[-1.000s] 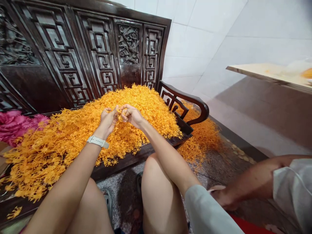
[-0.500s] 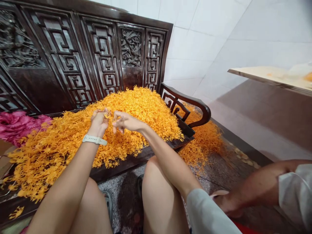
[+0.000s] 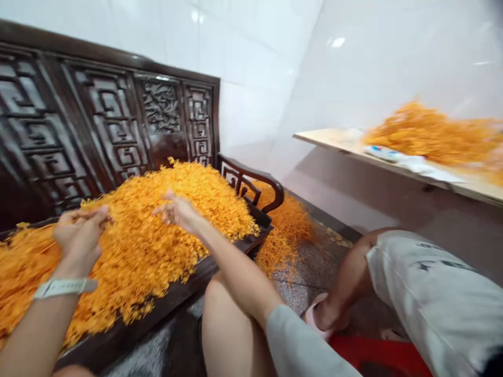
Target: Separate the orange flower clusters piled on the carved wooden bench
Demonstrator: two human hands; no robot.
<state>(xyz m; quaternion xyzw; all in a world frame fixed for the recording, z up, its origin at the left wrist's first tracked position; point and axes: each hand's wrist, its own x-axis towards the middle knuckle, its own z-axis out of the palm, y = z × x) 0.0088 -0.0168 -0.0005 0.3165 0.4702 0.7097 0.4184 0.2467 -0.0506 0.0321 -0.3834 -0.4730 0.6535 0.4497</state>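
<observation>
A large heap of orange-yellow flower-like pieces [image 3: 145, 235] covers the seat of a dark carved wooden bench [image 3: 157, 141]. My left hand [image 3: 80, 230], with a pale band on its wrist, is over the left part of the heap. Its fingers are bent together, and whatever they may hold is too small to make out. My right hand [image 3: 176, 210] is above the middle of the heap, blurred, with its fingers apart and nothing visible in them. The two hands are well apart.
More orange strands [image 3: 288, 225] lie on the floor beyond the bench's armrest [image 3: 271, 183]. At the right, a board [image 3: 330, 144] against the wall bears another orange pile [image 3: 432, 133] and white plastic. A person's leg in light shorts [image 3: 428, 293] is at the lower right.
The view has swung to the right, showing more of the board and its orange pile. My hands, close together before, have moved apart. The pink flowers at the left have left the view.
</observation>
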